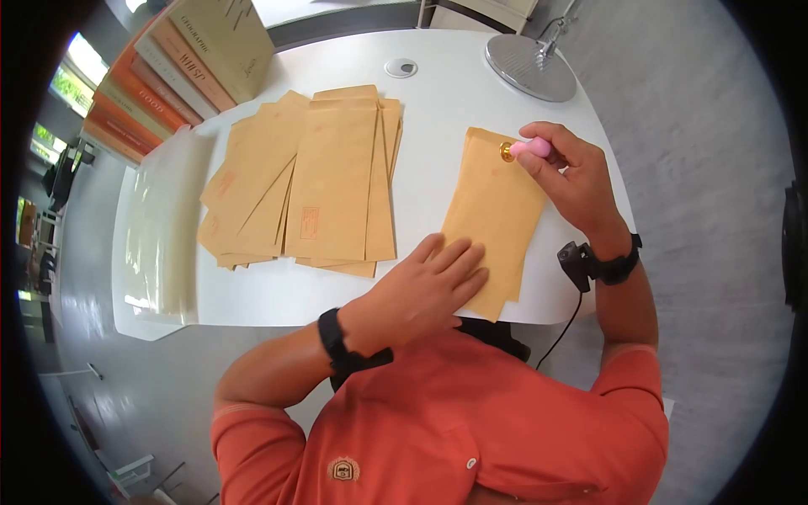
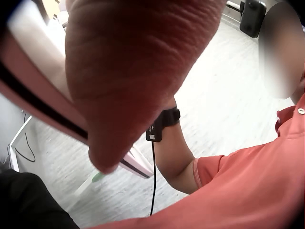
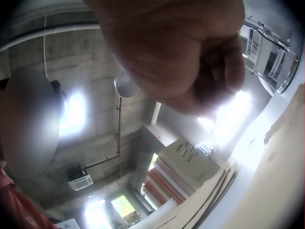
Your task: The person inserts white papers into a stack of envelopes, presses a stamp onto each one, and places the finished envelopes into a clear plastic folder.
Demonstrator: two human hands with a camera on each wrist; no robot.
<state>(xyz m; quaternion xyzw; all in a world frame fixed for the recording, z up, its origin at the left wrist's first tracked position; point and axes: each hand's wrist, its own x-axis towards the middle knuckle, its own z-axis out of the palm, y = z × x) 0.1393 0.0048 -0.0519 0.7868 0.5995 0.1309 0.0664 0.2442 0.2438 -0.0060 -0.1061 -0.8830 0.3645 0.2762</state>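
Note:
In the head view a pink-handled stamp with a gold head (image 1: 507, 152) is pinched between the thumb and fingers of my right hand (image 1: 572, 178), at the top end of a brown envelope (image 1: 497, 198). Whether the gold head touches the paper I cannot tell. My left hand (image 1: 418, 290) rests with fingers spread on the lower left part of that envelope, and another envelope edge shows under it. The left wrist view shows my left hand (image 2: 133, 67) close up; in the right wrist view my right hand (image 3: 176, 52) has curled fingers, the stamp hidden.
Left of centre lie fanned brown envelopes (image 1: 337, 177), one with a red printed mark. Books (image 1: 181, 67) stand at the back left beside a clear rolled sheet (image 1: 164, 227). A round lamp base (image 1: 530, 67) is at the back right. A cable hangs by the right wrist.

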